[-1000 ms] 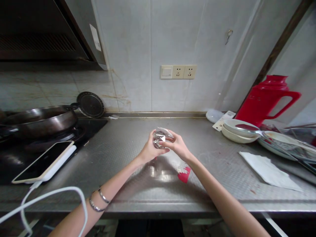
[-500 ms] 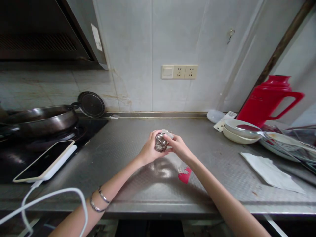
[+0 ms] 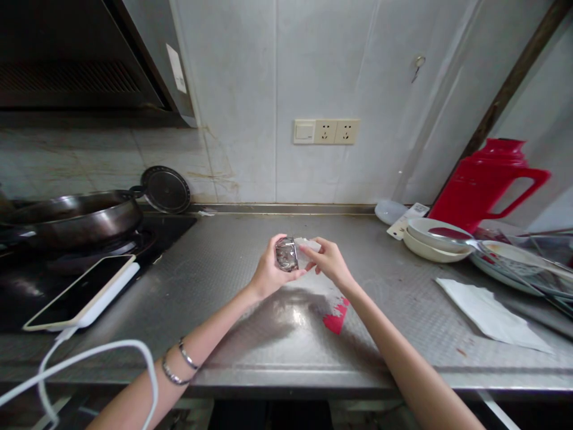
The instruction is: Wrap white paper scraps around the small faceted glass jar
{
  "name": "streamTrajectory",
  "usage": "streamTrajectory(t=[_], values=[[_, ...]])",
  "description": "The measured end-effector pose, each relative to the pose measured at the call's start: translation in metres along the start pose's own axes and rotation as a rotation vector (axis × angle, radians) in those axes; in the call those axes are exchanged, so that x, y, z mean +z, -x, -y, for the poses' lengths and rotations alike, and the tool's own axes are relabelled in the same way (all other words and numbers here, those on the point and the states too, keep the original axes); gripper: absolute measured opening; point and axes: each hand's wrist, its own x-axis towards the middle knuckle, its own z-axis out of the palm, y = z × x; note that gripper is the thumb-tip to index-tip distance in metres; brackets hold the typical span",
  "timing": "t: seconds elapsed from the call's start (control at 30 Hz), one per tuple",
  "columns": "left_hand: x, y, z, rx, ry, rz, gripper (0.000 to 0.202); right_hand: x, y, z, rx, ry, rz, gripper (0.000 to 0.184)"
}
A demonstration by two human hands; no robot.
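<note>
My left hand (image 3: 270, 272) is wrapped round a small clear glass (image 3: 286, 254), which lies tipped on its side above the counter. Dark and shiny reflections show on its surface. My right hand (image 3: 329, 260) pinches a thin whitish piece (image 3: 308, 245) at the right end of the glass; whether this is paper or plastic I cannot tell. Both hands are close together, with the right fingers beside the glass's end. Below them, on the steel counter (image 3: 242, 352), there is a torn-looking red patch (image 3: 335, 321).
At left a phone (image 3: 83, 292) on a white block, with a white cable (image 3: 111, 346), lies by the stove under a pan (image 3: 76, 221). To the right are a white napkin (image 3: 492, 313), stacked bowls (image 3: 434, 248), plates (image 3: 501, 272) and a red thermos jug (image 3: 481, 185).
The glass has turned so its side shows more, and shifted slightly left. My right hand has moved a little right, away from the glass, with the whitish piece.
</note>
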Motion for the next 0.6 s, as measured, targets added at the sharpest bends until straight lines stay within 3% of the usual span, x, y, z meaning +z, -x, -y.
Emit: streamTrajectory(t=[0.13,0.43,0.6], values=[[-0.0006,-0.0012,0.0006,-0.012,0.008,-0.017,0.08,-0.0015,0.0009,0.001,-0.056,0.018,-0.056,0.038],[-0.0021,-0.0012,-0.0014,-0.01,0.101,0.066,0.075,-0.0014,-0.002,0.0007,-0.064,-0.159,-0.058,0.037],[-0.0018,-0.0002,-0.0012,0.004,0.137,0.107,0.076,-0.0012,-0.0029,-0.0059,-0.067,-0.106,-0.131,0.039]])
